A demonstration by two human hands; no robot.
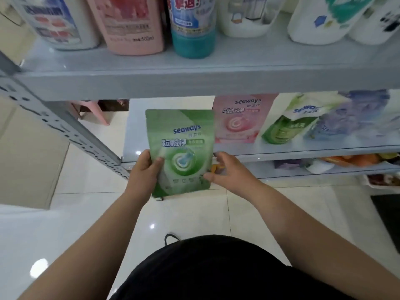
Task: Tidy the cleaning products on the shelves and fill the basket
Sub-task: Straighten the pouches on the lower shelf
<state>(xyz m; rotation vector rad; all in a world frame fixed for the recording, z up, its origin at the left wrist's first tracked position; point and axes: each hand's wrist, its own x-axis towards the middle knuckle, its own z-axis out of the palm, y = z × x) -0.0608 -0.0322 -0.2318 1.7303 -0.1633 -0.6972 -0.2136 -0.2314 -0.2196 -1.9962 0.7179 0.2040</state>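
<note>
A green Seaways detergent pouch (179, 148) is held upright in front of the middle shelf (281, 151). My left hand (144, 172) grips its lower left edge, thumb across the front. My right hand (225, 169) pinches its lower right edge with thumb and fingers. On the middle shelf behind stand a pink Seaways pouch (240, 120), a green-and-white pouch (290, 124) and a purple pouch (346, 118), the last two leaning. No basket is plainly in view.
The top shelf (194, 81) holds a white-and-blue bottle (54, 22), a pink bottle (132, 24), a blue bottle (193, 27) and white bottles (324, 18). A grey perforated upright (65, 131) slants down at left. More packs lie on a lower shelf (346, 163). The floor is glossy tile.
</note>
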